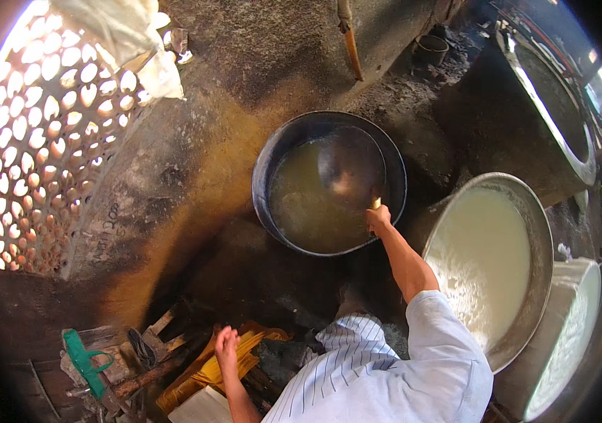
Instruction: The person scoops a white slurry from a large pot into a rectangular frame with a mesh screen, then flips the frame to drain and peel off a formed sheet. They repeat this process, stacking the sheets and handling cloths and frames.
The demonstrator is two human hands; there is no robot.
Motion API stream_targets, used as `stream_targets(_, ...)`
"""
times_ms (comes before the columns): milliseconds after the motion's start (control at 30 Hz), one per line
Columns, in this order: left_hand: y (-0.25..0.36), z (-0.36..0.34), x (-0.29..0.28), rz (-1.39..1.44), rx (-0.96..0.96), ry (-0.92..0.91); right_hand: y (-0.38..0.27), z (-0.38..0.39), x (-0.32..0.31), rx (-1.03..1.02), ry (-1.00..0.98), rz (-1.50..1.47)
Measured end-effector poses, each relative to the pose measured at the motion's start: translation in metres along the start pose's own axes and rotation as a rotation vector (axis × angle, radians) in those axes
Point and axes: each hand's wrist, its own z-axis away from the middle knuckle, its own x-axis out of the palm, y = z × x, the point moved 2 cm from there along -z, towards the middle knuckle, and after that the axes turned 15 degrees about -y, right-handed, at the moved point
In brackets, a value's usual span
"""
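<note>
the right hand point(378, 220) is clamped on the pale handle point(375, 203) of a tool, its far end blurred over or in the liquid point(301, 201) inside the pot point(263, 176), just left of the basin point(545, 254). the left hand point(227, 345) hangs near the yellow cloth point(248, 349), fingers loosely apart from any load. this looks like stirring or scooping; the next move calls for a firm, steady wrist.

Scrawl on a Grey Wall

Dark, seemingly handwritten characters point(107, 229) stand on the grey wall point(138, 166), close to the lower right part of the pierced screen point(54, 130); they form a slanting row with a shorter mark beneath it; the strokes are small and faint, too blurred to read with certainty.
</note>
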Motion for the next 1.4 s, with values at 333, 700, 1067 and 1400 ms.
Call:
stream_targets(333,0.014,0.040,0.039,0.110,-0.330,0.273,0.163,-0.157,0.117,0.077,-0.329,-0.133)
stream_targets(700,0.095,-0.112,0.097,0.019,-0.024,-0.247,0.083,-0.003,0.197,0.498,-0.805,-1.096)
stream_targets(1067,0.117,-0.203,0.228,0.828,-0.183,-0.948,-0.055,0.247,0.115,0.117,-0.737,-1.134)
stream_targets(1400,0.224,-0.094,0.232,0.539,0.147,-1.034,0.004,0.321,0.004,-0.454,-0.113,-0.972)
